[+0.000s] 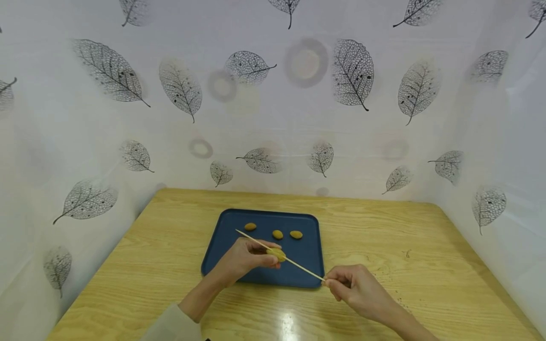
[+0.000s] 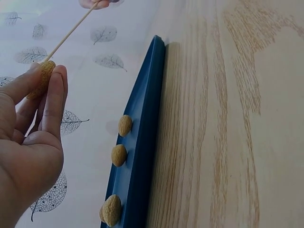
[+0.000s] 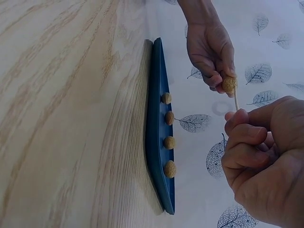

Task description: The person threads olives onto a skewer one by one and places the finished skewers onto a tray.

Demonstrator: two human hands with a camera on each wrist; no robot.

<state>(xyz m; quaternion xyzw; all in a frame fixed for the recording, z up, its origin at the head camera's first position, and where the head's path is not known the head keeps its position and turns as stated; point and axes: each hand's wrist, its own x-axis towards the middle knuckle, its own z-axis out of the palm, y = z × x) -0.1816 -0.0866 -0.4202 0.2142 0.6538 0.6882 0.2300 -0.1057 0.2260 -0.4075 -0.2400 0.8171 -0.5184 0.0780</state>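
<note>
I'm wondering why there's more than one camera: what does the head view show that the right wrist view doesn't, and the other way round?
Only the head view shows the left sleeve and the far tip of the stick. Only the right wrist view shows four nut-like pieces on the tray; the head view shows three. Both show the left hand holding another piece, the right hand pinching the stick, and the leaf-patterned sheet behind.
</note>
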